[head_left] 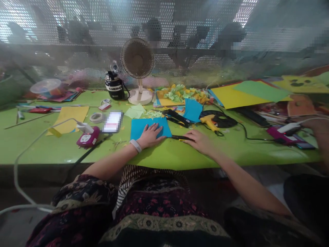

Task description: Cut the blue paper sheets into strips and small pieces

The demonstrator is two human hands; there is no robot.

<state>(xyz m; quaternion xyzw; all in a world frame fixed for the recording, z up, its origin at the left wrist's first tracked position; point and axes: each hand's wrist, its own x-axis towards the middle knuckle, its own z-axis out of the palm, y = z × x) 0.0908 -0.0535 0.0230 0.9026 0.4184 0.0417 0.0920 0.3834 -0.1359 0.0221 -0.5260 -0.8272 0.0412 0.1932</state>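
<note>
My left hand point(151, 135) lies flat with its fingers spread, pressing a sheet of blue paper point(137, 127) onto the green tabletop. To its right, my right hand point(199, 141) is closed around a slim black tool point(181, 137) with a bit of yellow on it. The tool's far end meets the right edge of the blue paper; its exact kind cannot be made out. Just behind the paper lie a long black object point(177, 118) and a second piece of blue paper point(193, 110). A yellow glue gun point(210, 121) rests beyond my right hand.
A white fan point(140, 96), a black bottle point(114, 87) and a heap of paper scraps point(182, 92) stand at the back. Left are a phone point(112, 121), a tape roll point(96, 117) and a purple power adapter point(88, 137). Another person's arm point(320, 133) reaches in at right.
</note>
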